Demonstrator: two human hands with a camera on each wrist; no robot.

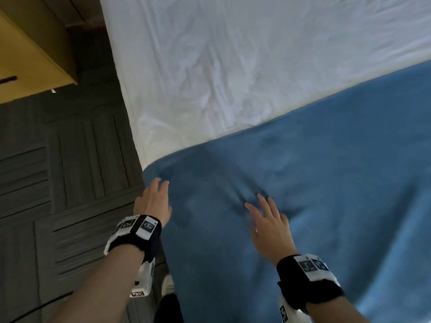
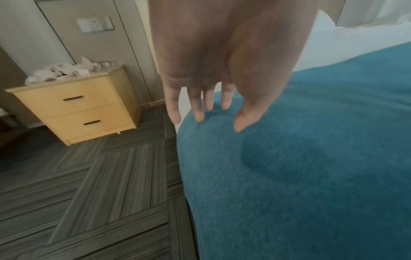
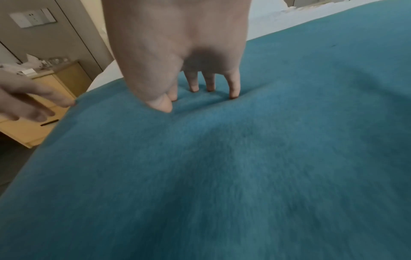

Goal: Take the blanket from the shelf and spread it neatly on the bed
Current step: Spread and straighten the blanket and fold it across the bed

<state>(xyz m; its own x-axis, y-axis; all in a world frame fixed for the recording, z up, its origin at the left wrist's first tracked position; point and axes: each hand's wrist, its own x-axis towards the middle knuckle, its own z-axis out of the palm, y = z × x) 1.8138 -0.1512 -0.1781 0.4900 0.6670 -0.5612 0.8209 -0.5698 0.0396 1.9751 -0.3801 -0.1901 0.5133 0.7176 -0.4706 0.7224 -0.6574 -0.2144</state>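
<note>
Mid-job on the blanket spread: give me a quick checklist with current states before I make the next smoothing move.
1. Blanket on the bed: ok, though white sheet is bare beyond its far edge.
2. Left hand free to slide: ok, fingers straight at the blanket's near-left corner.
3. Right hand free to slide: ok, fingertips pressing into the pile.
4. Surface flat: not ok, creases bunch in front of the right hand.
5. Far edge straight: ok where visible.
6. Overhang on the other sides: cannot tell, out of view.
</note>
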